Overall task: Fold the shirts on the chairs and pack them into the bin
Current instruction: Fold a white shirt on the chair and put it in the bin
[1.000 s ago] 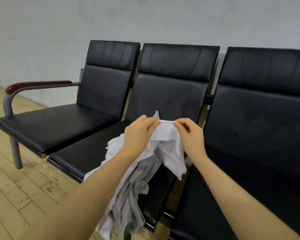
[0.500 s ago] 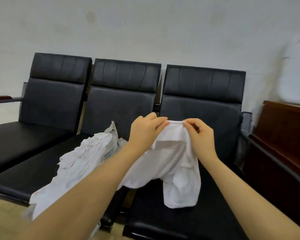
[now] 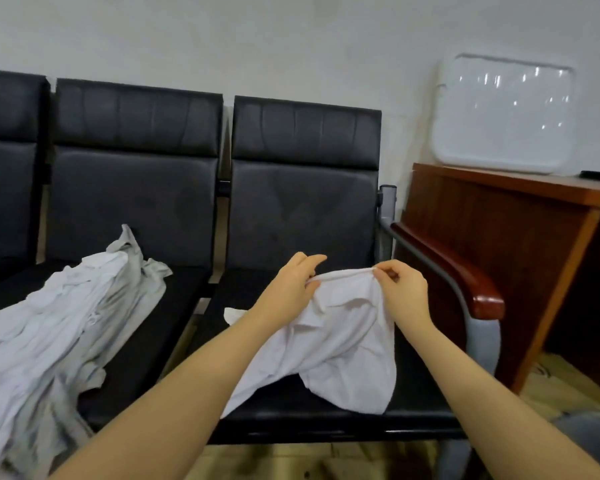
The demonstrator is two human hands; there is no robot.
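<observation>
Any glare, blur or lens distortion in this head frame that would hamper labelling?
Head view: specular glints speckle the white plastic lid against the wall; wide-angle bending curves the armrest; the shirt pile smears at the left edge; both hands and the held shirt stay fairly sharp.

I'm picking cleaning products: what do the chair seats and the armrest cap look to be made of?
Chair seat: probably black leather or vinyl, going by its smooth, faintly shiny, stitched panels. Armrest cap: likely varnished reddish wood, glossy with a highlight, though it could be plastic.
</observation>
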